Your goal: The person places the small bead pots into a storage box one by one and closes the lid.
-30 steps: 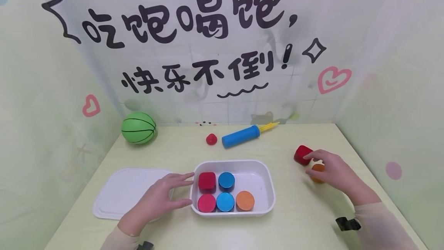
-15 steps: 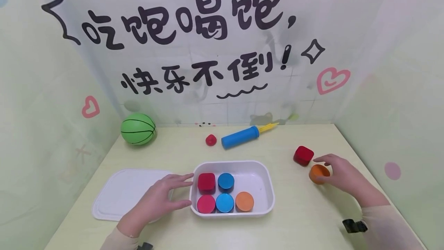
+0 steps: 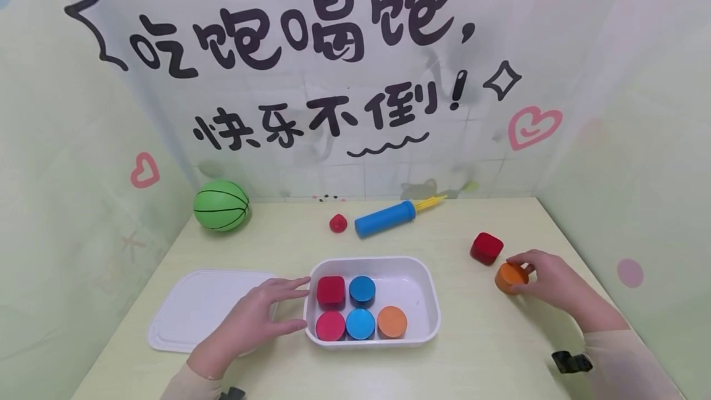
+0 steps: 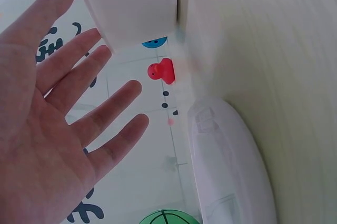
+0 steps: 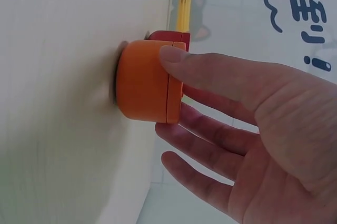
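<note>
My right hand (image 3: 547,273) pinches an orange round container (image 3: 510,278) with a lid seam, thumb on one side and fingers on the other, as the right wrist view also shows. The container stands on the table. Just behind it is a dark red square container (image 3: 486,248). My left hand (image 3: 261,310) has its fingers spread, with tips at the left wall of a white box (image 3: 432,320); the left wrist view shows the palm (image 4: 47,166) holding nothing. In the box sit a red square container (image 3: 331,291), a red round one, two blue round ones and an orange round one.
A white lid (image 3: 194,301) lies on the table, partly under the left forearm. Toward the back wall are a green ball (image 3: 221,205), a small red toy (image 3: 337,223) and a blue pump (image 3: 386,219) with a yellow tip. Fabric walls enclose the back and sides.
My right hand has drawn back from near the red square container, and its fingers have closed onto the orange round container. The left hand has stayed at the box.
</note>
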### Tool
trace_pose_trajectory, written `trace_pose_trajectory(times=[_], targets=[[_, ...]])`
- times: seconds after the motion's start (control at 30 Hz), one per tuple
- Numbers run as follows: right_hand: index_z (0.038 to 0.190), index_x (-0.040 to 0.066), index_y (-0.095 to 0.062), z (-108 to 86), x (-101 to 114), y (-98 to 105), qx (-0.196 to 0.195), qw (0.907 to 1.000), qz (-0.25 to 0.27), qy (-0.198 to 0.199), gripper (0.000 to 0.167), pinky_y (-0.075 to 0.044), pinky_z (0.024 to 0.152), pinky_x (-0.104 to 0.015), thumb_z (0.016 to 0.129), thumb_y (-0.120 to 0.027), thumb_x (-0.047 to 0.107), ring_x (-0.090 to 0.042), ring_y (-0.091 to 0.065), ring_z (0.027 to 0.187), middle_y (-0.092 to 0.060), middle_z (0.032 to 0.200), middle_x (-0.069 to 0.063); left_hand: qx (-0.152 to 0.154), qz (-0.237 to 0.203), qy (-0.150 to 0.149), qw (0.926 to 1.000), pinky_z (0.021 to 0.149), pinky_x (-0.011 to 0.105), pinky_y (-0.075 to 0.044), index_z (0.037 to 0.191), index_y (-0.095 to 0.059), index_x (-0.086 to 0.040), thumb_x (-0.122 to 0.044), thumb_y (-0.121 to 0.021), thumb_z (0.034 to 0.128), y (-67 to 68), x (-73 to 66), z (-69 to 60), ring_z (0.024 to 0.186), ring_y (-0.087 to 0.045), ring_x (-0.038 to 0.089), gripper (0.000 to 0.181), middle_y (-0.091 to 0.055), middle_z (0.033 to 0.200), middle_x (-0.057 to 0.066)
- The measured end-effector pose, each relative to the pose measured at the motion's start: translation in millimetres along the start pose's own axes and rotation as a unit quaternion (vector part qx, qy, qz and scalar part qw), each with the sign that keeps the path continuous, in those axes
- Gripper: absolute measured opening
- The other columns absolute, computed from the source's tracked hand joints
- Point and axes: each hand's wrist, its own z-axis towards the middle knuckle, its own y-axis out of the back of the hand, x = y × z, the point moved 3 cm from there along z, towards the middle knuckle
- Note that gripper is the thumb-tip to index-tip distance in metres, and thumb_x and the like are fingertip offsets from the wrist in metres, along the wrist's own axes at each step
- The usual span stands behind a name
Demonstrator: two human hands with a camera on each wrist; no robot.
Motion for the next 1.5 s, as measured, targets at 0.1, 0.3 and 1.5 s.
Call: trace_pose_trajectory(times=[0.1,0.3,1.5], targets=[[0.121,0.000,-0.072,-0.6,6,0,-0.007,0.9999,-0.005,0.010,0.055,-0.051,0.066,-0.027,0.074,-0.092,0.019,-0.024,-0.062,0.090,-0.071,0.107,-0.010,0.000,-0.001,-0.001,1.0000,0.104,0.055,-0.054,0.130,-0.072,-0.038,-0.059,-0.083,0.0796,-0.2,-0.2,-0.2,0.136,-0.056,0.020,0.056,-0.058,0.147,-0.021],[0.120,0.005,-0.073,-1.5,29,4,-0.031,0.9983,-0.013,0.047,0.052,-0.052,0.070,-0.028,0.074,-0.093,0.020,-0.021,-0.061,0.092,-0.070,0.107,-0.005,-0.001,0.003,-0.009,1.0000,0.102,0.056,-0.055,0.131,-0.071,-0.038,-0.058,-0.083,0.0800,-0.1,-0.8,-1.2,0.135,-0.057,0.021,0.056,-0.058,0.148,-0.019],[0.130,0.017,-0.071,26.2,177,-49,0.068,0.9817,0.077,0.161,0.053,-0.062,0.093,-0.039,0.081,-0.090,0.021,-0.020,-0.064,0.117,-0.069,0.125,0.004,0.005,0.004,-0.005,1.0000,0.102,0.055,-0.055,0.132,-0.070,-0.038,-0.057,-0.083,0.0798,0.8,-1.4,-0.2,0.134,-0.057,0.020,0.057,-0.057,0.148,-0.020]])
